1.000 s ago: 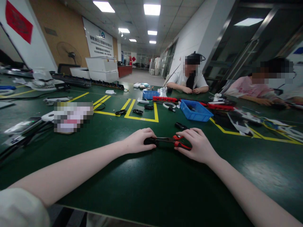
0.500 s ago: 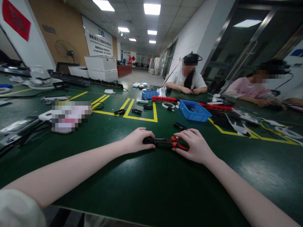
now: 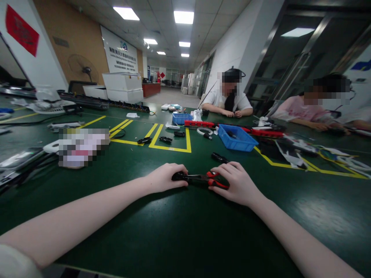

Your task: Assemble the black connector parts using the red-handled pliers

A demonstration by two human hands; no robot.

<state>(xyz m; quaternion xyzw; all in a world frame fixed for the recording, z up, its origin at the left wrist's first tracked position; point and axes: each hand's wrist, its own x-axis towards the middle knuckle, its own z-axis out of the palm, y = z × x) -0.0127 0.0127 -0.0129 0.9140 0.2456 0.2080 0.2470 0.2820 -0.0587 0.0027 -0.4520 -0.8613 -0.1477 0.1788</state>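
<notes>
My left hand pinches a small black part between thumb and fingers. Red-and-black pliers lie in the grip of my right hand, their jaws pointing left and meeting the black part. Whether the jaws clamp it is too small to tell. Just beyond my right hand, another black piece rests on the green table. Farther off are three small black parts, one of them inside a yellow taped outline.
A blue bin stands beyond my right hand, a smaller one behind it to the left. Red strips and a white cable lie nearby. A phone-like object is at left. Two people sit across the table.
The whole view has shifted slightly. Both hands keep their hold on the black part and the pliers, and the pliers' handles look a little differently angled.
</notes>
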